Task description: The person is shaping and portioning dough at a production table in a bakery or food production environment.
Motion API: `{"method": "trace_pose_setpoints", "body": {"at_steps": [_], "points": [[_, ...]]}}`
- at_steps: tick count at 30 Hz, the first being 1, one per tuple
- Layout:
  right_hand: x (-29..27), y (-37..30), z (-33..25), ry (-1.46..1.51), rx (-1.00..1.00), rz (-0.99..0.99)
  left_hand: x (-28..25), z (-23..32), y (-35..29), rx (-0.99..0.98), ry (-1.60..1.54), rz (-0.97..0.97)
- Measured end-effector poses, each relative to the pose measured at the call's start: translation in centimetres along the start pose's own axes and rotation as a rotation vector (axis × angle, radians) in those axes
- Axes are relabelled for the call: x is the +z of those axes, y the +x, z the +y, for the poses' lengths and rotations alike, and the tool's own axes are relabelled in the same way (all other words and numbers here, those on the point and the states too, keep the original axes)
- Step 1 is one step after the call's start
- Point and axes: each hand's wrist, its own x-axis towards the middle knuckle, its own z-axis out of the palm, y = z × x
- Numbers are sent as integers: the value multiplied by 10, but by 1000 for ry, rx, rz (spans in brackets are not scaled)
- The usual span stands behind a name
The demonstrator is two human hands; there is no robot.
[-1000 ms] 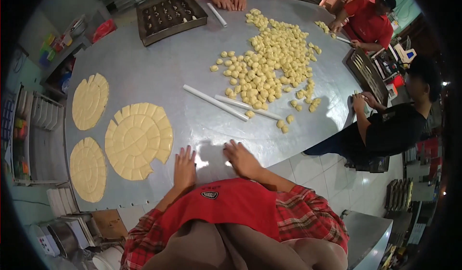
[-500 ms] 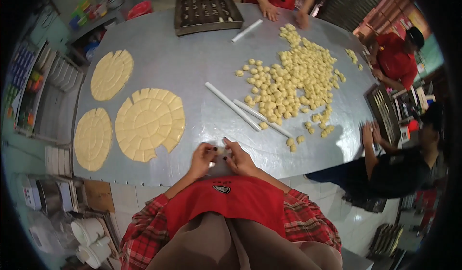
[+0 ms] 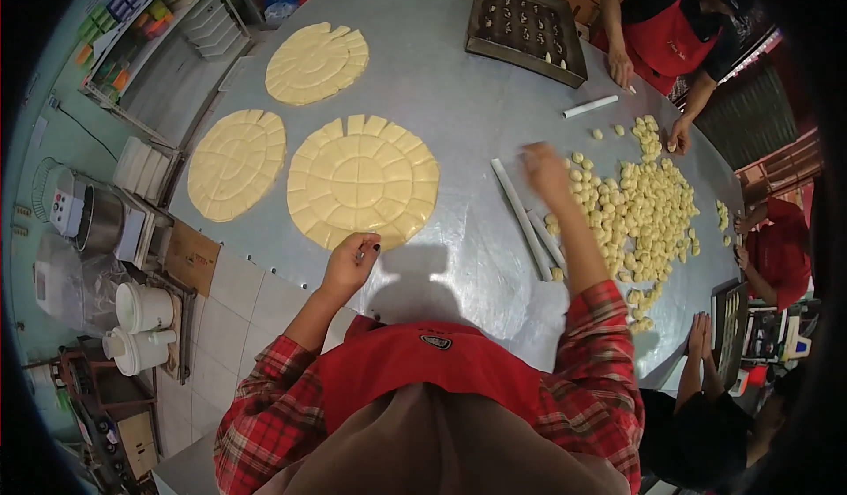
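Note:
Near the front of the metal table lies a large round sheet of pale yellow dough (image 3: 363, 182), scored into rings and segments. My left hand (image 3: 350, 266) is closed in a pinch at its near edge; the fingers hide how much dough they have. Stretched out to the right, my right hand (image 3: 544, 170) is smeared by motion and its fingers cannot be read. It is above the table between a white rolling rod (image 3: 519, 217) and a big heap of small dough balls (image 3: 644, 208). A second white rod (image 3: 547, 239) lies beside the first.
Two more scored dough rounds (image 3: 318, 63) (image 3: 236, 165) lie at the left. A dark baking tray (image 3: 527, 32) sits at the far side, near a short white rod (image 3: 589, 106). A co-worker in a red apron (image 3: 657, 45) stands there; others work along the right edge.
My hands were together before my apron with something small and pale between them; they have parted. The left went to the dough sheet, the right toward the balls. My view has swung left.

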Motion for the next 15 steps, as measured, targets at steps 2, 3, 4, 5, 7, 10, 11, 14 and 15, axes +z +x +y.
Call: {"method": "trace_pose_setpoints", "body": {"at_steps": [2, 3, 4, 5, 7, 10, 11, 14, 15], "points": [[53, 4, -59, 39, 63, -237, -4, 2, 18, 118, 121, 18], [76, 4, -73, 117, 126, -181, 2, 11, 35, 130, 113, 3], [87, 11, -98, 97, 212, -163, 5, 19, 50, 276, 230, 26], [94, 19, -120, 74, 302, -139, 5, 25, 67, 431, 343, 47], [114, 31, -147, -29, 333, -191, 12, 15, 107, 478, 346, 48], [151, 28, -149, -26, 226, -108, 34, 5, 141, 506, 481, 11], [158, 28, -142, 41, 206, -114, 37, 0, 148, 467, 635, 12], [132, 31, -156, 438, 437, -253, 29, -14, 150, 384, 692, -154], [138, 27, -141, 421, 477, -218, 37, -8, 152, 417, 799, -175]]}}
